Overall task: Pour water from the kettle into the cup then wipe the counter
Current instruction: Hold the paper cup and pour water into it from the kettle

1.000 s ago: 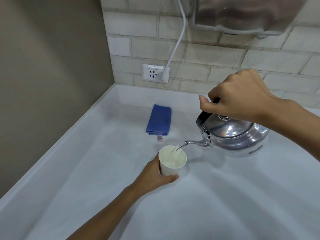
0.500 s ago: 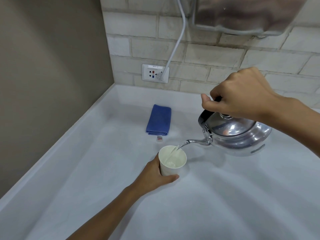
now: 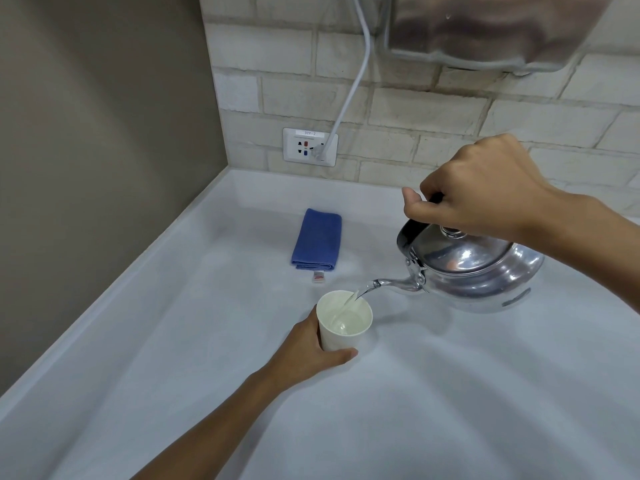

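From my remote seat: right hand (image 3: 478, 192) is clenched around the dark handle of the shiny round metal kettle (image 3: 474, 268), which is tipped w/ its thin spout over the rim of the small white paper cup (image 3: 344, 320). A thin stream of water (image 3: 349, 301) runs from the spout into the cup. Left hand (image 3: 308, 348) wraps the cup's near side, steadying it on the pale white counter (image 3: 450, 393).

Risks as I judge them: the cup looks light & thin-walled, so too hard a squeeze could buckle it and slop water out. Spout tip sits right at the rim, so a small wobble could send the stream down the outside, or onto my fingers; can't tell if it's hot. Fill level is hard to read, white on white, so overfill is possible.

The folded blue microfibre cloth (image 3: 317, 240) lies well apart toward the back wall, below the white wall socket (image 3: 310, 147), ready for the wipe.
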Demonstrator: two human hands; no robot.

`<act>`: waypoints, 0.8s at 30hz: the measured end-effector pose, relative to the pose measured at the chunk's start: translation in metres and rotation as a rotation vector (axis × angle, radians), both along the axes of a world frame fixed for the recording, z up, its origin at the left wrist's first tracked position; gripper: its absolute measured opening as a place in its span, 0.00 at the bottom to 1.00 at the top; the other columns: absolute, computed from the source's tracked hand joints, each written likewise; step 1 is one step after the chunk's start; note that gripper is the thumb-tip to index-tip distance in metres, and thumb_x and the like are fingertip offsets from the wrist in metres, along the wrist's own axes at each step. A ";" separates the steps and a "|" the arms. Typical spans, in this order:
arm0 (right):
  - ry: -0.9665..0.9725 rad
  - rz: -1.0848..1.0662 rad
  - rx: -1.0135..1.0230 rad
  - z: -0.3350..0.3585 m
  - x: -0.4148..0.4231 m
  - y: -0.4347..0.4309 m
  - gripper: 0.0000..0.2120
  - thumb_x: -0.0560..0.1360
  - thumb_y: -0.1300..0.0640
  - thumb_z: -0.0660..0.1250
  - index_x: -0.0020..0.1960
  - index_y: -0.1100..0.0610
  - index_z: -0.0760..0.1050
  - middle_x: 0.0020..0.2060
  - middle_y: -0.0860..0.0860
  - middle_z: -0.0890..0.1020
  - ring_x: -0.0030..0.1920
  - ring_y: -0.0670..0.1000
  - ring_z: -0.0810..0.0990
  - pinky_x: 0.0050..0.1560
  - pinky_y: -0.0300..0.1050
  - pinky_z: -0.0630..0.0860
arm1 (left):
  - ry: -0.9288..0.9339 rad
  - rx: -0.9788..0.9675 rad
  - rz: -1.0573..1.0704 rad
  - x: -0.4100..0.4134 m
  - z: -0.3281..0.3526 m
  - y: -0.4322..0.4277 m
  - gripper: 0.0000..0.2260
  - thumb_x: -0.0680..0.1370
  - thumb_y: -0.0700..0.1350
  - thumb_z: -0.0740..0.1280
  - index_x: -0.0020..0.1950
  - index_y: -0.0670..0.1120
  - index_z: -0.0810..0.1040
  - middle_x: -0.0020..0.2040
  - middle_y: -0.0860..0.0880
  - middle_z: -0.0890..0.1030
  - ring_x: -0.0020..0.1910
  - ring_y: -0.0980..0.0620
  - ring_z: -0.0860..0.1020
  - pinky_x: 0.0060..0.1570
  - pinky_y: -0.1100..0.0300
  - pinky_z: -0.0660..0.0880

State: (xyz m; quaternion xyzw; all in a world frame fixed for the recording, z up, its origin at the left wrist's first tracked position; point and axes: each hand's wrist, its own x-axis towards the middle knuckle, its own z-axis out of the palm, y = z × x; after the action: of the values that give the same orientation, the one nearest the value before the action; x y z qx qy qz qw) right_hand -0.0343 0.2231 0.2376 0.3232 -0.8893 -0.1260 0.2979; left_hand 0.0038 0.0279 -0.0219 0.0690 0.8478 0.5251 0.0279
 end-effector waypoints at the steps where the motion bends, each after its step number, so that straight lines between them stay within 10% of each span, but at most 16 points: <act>1: 0.001 -0.001 0.002 0.000 0.000 0.000 0.23 0.71 0.51 0.56 0.20 0.57 0.60 0.17 0.51 0.54 0.21 0.51 0.51 0.29 0.36 0.48 | -0.001 -0.001 0.000 0.000 0.000 0.000 0.28 0.60 0.63 0.75 0.52 0.77 0.63 0.50 0.74 0.75 0.52 0.71 0.74 0.48 0.70 0.72; 24: -0.029 -0.004 0.003 0.001 0.002 -0.002 0.23 0.72 0.51 0.56 0.20 0.58 0.59 0.16 0.51 0.55 0.21 0.50 0.50 0.29 0.37 0.48 | -0.004 0.002 -0.001 -0.002 -0.003 -0.001 0.28 0.60 0.63 0.75 0.53 0.75 0.64 0.52 0.68 0.76 0.53 0.71 0.73 0.46 0.76 0.71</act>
State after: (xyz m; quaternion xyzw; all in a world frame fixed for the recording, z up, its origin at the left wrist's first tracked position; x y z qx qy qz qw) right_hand -0.0328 0.2207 0.2389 0.3238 -0.8940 -0.1234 0.2840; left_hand 0.0021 0.0271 -0.0249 0.0684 0.8473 0.5259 0.0295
